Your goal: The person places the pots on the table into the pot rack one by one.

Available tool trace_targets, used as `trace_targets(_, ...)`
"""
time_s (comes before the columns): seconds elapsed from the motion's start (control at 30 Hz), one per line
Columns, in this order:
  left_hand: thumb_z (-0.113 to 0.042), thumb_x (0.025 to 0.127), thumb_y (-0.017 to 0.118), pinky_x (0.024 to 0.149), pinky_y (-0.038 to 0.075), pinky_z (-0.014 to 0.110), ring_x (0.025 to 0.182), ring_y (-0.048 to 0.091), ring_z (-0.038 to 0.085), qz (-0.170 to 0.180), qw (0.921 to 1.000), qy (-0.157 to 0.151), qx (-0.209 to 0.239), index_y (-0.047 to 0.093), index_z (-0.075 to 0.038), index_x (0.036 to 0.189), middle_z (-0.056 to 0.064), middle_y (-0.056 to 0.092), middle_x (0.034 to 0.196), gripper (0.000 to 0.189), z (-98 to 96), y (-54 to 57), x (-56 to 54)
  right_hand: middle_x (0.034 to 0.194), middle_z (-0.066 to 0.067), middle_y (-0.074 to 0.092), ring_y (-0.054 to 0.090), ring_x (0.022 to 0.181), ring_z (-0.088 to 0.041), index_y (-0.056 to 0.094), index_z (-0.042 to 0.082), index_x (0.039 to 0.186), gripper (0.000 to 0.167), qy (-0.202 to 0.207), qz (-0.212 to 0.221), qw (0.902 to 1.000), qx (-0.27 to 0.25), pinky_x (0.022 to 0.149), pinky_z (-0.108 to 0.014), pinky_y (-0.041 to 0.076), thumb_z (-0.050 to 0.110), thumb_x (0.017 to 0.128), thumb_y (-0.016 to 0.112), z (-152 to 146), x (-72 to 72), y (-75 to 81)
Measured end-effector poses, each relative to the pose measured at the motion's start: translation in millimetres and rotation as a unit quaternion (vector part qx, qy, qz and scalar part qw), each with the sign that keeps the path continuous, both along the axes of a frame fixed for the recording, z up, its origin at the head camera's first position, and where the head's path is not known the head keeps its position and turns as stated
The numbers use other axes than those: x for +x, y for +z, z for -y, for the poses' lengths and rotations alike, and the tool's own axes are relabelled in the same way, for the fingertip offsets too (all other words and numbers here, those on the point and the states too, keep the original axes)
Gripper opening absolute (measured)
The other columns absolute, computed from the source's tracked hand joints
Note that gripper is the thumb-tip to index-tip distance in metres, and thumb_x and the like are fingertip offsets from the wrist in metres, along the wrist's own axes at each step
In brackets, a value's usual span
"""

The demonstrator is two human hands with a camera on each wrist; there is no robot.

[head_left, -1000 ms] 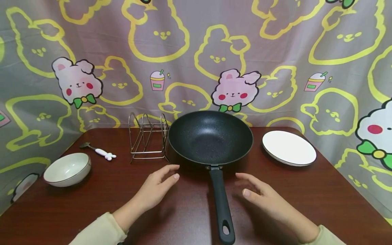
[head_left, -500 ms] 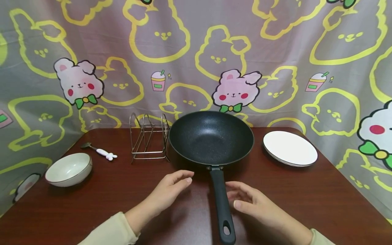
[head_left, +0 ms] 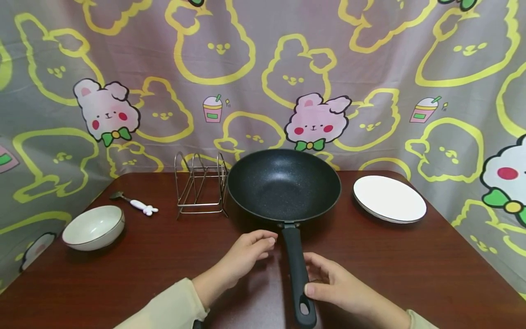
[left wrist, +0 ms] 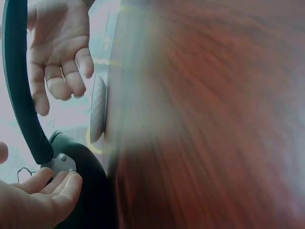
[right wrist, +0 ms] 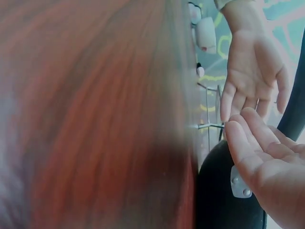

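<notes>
A black frying pan (head_left: 283,187) stands mid-table in the head view, its long dark handle (head_left: 295,262) pointing toward me. Just left of the handle's upper part is my left hand (head_left: 244,256), fingers loosely bent around nothing; in the left wrist view its fingers (left wrist: 66,191) are near the riveted handle joint (left wrist: 62,163). My right hand (head_left: 334,285) is at the handle's right side, its thumb at the edge by the hanging hole and its fingers partly hidden behind. In the right wrist view its fingers (right wrist: 255,138) are extended, not wrapped around the handle.
Left of the pan stands a wire rack (head_left: 199,208). A white bowl (head_left: 93,233) and a spoon-like utensil with a white bunny-shaped handle (head_left: 141,207) lie farther left. A white plate (head_left: 389,198) rests at right. A patterned curtain (head_left: 255,68) hangs behind the table.
Both hands have moved inward and slightly toward me, from well apart on either side to close beside the pan's handle. The pan and other objects have not moved.
</notes>
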State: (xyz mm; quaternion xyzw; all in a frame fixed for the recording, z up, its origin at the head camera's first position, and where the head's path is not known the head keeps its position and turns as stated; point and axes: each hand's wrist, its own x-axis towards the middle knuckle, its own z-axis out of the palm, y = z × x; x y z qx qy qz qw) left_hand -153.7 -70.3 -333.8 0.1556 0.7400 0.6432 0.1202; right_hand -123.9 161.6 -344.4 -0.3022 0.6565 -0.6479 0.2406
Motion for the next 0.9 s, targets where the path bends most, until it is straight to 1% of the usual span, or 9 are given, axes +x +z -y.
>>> trace_targets(0.1, -0.021, 0.094, 0.047, 0.093, 0.045, 0.043, 0.113, 0.054, 0.037, 0.013, 0.9997, -0.002, 0.020, 0.051, 0.011, 0.120, 0.025, 0.054, 0.123, 0.041, -6.6, -1.3, 0.0, 0.119, -0.020, 0.054, 0.056, 0.106, -0.019, 0.033, -0.011, 0.133, 0.054, 0.003, 0.015, 0.9999, -0.007, 0.085, -0.029, 0.048, 0.015, 0.091, 0.054, 1, 0.6, -0.6)
trace_targets(0.17, -0.021, 0.094, 0.047, 0.093, 0.045, 0.042, 0.111, 0.056, 0.035, 0.025, 0.9991, -0.004, 0.034, 0.050, 0.012, 0.120, 0.024, 0.057, 0.119, 0.042, -11.3, -1.8, 0.2, 0.121, -0.022, 0.053, 0.056, 0.108, -0.020, 0.032, -0.011, 0.133, 0.055, 0.005, 0.032, 0.9994, -0.010, 0.087, -0.030, 0.046, 0.016, 0.091, 0.054, 1, 1.7, -0.9)
trace_targets(0.27, -0.022, 0.093, 0.049, 0.093, 0.046, 0.042, 0.107, 0.059, 0.030, 0.051, 0.9971, -0.004, 0.056, 0.050, 0.012, 0.118, 0.019, 0.061, 0.112, 0.042, -18.2, -2.6, 0.2, 0.120, -0.023, 0.055, 0.055, 0.112, -0.025, 0.028, -0.010, 0.135, 0.059, 0.011, 0.061, 0.9980, -0.012, 0.090, -0.032, 0.043, 0.019, 0.091, 0.054, 2, 4.0, -1.4)
trace_targets(0.37, -0.023, 0.092, 0.051, 0.091, 0.047, 0.039, 0.099, 0.061, 0.022, 0.073, 0.9946, 0.001, 0.075, 0.052, 0.010, 0.113, 0.011, 0.064, 0.102, 0.040, -24.7, -3.5, -0.5, 0.119, -0.020, 0.058, 0.054, 0.112, -0.028, 0.024, -0.008, 0.137, 0.061, 0.019, 0.086, 0.9958, -0.022, 0.091, -0.035, 0.041, 0.021, 0.092, 0.053, 2, 6.2, -2.5)
trace_targets(0.43, -0.023, 0.091, 0.053, 0.089, 0.048, 0.037, 0.093, 0.062, 0.018, 0.085, 0.9926, 0.004, 0.087, 0.054, 0.009, 0.110, 0.006, 0.064, 0.096, 0.037, -28.5, -4.7, -1.4, 0.118, -0.019, 0.059, 0.054, 0.112, -0.029, 0.024, -0.009, 0.137, 0.060, 0.027, 0.088, 0.9951, -0.038, 0.091, -0.036, 0.041, 0.020, 0.092, 0.053, 3, 7.0, -4.2)
trace_targets(0.53, -0.023, 0.090, 0.054, 0.086, 0.050, 0.034, 0.085, 0.062, 0.013, 0.095, 0.9898, 0.005, 0.105, 0.054, 0.007, 0.108, 0.003, 0.063, 0.089, 0.035, -33.6, -6.9, -2.7, 0.115, -0.015, 0.061, 0.056, 0.109, -0.026, 0.027, -0.007, 0.135, 0.055, 0.034, 0.090, 0.9929, -0.070, 0.091, -0.035, 0.041, 0.017, 0.092, 0.052, 4, 7.8, -7.2)
trace_targets(0.73, -0.022, 0.089, 0.055, 0.082, 0.050, 0.033, 0.080, 0.061, 0.010, 0.113, 0.9842, 0.009, 0.136, 0.053, 0.005, 0.110, 0.001, 0.062, 0.086, 0.035, -39.6, -10.2, -5.5, 0.110, -0.008, 0.064, 0.060, 0.105, -0.019, 0.035, 0.000, 0.130, 0.042, 0.053, 0.107, 0.9830, -0.140, 0.090, -0.031, 0.045, 0.009, 0.092, 0.050, 9, 9.2, -12.8)
trace_targets(0.9, -0.021, 0.088, 0.057, 0.079, 0.049, 0.030, 0.076, 0.061, 0.009, 0.120, 0.9805, 0.021, 0.154, 0.054, 0.003, 0.106, -0.001, 0.061, 0.083, 0.030, -42.1, -10.4, -6.1, 0.109, -0.008, 0.065, 0.061, 0.105, -0.019, 0.031, 0.001, 0.133, 0.044, 0.064, 0.152, 0.9704, -0.176, 0.093, -0.034, 0.046, 0.005, 0.092, 0.048, 13, 11.1, -12.9)
